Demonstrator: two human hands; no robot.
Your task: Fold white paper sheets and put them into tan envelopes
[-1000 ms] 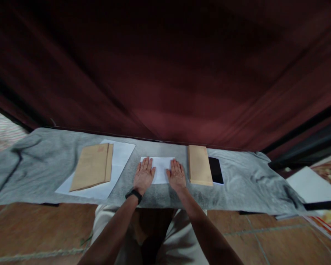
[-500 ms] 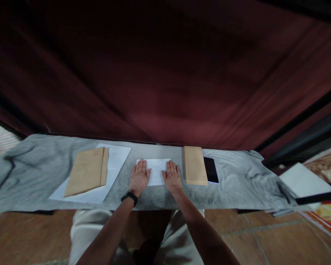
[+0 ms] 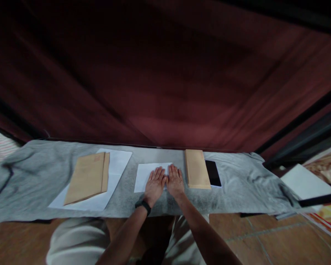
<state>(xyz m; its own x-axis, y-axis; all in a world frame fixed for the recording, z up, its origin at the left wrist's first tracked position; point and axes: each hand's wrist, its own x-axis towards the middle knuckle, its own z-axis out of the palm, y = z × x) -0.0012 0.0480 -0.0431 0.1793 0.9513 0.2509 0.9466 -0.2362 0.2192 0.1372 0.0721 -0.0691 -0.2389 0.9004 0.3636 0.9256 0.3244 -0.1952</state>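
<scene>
A folded white paper [image 3: 143, 176] lies on the grey cloth [image 3: 44, 173] covering a narrow table in front of me. My left hand [image 3: 154, 185] and my right hand [image 3: 175, 181] rest flat side by side on the paper's right part, fingers stretched out and almost touching each other. A black band circles my left wrist. Neither hand holds anything.
At the left a brown envelope stack [image 3: 87, 177] lies on white sheets [image 3: 116, 165]. Right of my hands lies a narrow brown envelope stack [image 3: 196, 168], then a black phone [image 3: 213, 173]. A dark red curtain [image 3: 165, 81] hangs behind. A white sheet [image 3: 306, 182] sits at the far right.
My left hand has slid right across the paper until it lies next to my right hand; the paper's left half now shows. The view shifted slightly.
</scene>
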